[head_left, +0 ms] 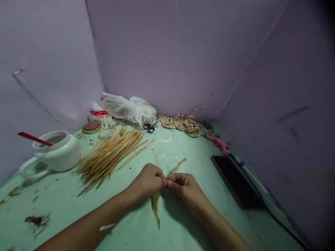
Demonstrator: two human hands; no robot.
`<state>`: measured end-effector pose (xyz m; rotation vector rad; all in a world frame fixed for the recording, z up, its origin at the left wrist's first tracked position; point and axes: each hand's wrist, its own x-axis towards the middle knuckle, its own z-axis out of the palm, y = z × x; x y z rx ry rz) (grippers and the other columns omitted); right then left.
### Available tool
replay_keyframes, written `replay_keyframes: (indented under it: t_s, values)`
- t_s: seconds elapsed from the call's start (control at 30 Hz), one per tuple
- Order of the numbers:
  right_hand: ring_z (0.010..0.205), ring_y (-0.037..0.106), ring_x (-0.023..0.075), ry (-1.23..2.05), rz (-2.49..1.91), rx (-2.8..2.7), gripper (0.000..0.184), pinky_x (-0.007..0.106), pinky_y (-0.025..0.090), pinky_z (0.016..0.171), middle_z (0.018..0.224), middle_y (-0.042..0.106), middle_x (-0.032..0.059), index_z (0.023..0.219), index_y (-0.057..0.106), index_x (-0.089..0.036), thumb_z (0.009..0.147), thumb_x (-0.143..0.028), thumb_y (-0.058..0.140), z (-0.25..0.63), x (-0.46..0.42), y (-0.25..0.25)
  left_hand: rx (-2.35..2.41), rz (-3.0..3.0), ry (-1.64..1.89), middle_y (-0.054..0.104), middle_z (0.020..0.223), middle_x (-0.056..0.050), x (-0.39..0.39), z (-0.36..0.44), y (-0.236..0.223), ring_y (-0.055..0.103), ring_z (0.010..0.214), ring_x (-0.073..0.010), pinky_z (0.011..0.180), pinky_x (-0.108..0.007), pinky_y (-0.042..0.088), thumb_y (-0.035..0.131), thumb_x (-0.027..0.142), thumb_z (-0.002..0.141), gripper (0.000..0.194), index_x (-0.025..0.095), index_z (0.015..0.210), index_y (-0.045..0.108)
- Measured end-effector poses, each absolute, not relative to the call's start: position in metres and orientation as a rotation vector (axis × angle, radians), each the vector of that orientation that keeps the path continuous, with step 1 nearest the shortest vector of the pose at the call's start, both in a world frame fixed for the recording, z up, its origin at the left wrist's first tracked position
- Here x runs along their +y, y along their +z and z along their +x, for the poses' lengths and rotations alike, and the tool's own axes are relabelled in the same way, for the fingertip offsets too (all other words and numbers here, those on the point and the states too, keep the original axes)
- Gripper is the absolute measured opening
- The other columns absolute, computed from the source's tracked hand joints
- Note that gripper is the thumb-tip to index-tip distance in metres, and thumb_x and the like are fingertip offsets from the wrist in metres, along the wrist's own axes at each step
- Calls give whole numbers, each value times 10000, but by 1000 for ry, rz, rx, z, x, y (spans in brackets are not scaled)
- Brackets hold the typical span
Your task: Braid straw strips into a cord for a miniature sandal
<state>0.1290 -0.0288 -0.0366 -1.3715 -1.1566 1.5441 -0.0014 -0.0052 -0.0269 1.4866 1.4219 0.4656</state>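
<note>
Near the middle of the green table, my left hand [152, 179] and my right hand [184, 188] meet with fingertips pinched together. Between them is a dried leaf strip [156, 209], whose flat tail hangs down below my left hand. A twisted or braided length [178, 166] of the same material sticks up beyond my fingers to the right. The point where the fingers grip it is hidden. To the left of my hands lies a fanned bundle of dried leaf strips [112, 155].
A white pot [64, 153] with a red-handled utensil stands at left. At the back are a plastic bag [128, 106], black scissors [149, 127] and several woven round pieces [193, 130] with red beads. A pink glue gun [222, 143] and a dark phone [237, 181] lie at right.
</note>
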Motion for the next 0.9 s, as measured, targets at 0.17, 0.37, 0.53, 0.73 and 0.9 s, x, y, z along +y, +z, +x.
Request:
replay_keyframes:
  t_s: [0.17, 0.37, 0.53, 0.73, 0.9]
  values:
    - [387, 290, 43, 1434, -1482, -1068, 149, 200, 191, 410, 410, 432, -32, 498, 497, -132, 596, -222, 563, 118, -30, -46, 1545, 1751, 331, 534, 513, -17, -5, -8, -14, 421, 491, -103, 465, -215, 264, 473, 214, 569, 163, 141, 571, 618]
    - [402, 340, 48, 1486, -1311, -816, 100, 196, 230, 424, 448, 471, -21, 524, 459, -144, 575, -151, 545, 106, -35, -45, 1833, 2144, 153, 611, 637, -62, -36, -2, 5, 542, 622, -196, 555, -276, 326, 406, 241, 699, 213, 205, 702, 616]
    - [417, 388, 60, 1555, -1215, -617, 129, 203, 284, 443, 473, 490, -19, 574, 451, -151, 578, -187, 574, 107, -37, -46, 1789, 2242, -41, 638, 821, -93, -67, 19, -4, 586, 709, -227, 650, -322, 382, 370, 87, 666, 406, 214, 996, 570]
    - [391, 329, 48, 1479, -1217, -749, 132, 192, 255, 404, 466, 447, -44, 588, 433, -162, 650, -217, 536, 104, -44, -38, 1451, 2212, -16, 632, 677, -53, -53, -6, 8, 569, 602, -183, 578, -259, 385, 439, 203, 689, 224, 201, 809, 628]
    - [433, 375, 48, 917, -1063, -840, 112, 176, 271, 382, 592, 495, -31, 744, 512, -167, 713, -273, 528, 136, -55, 3, 1844, 2221, 633, 629, 814, -22, -2, -31, 36, 553, 740, -171, 701, -270, 395, 309, 403, 797, 379, 196, 907, 607]
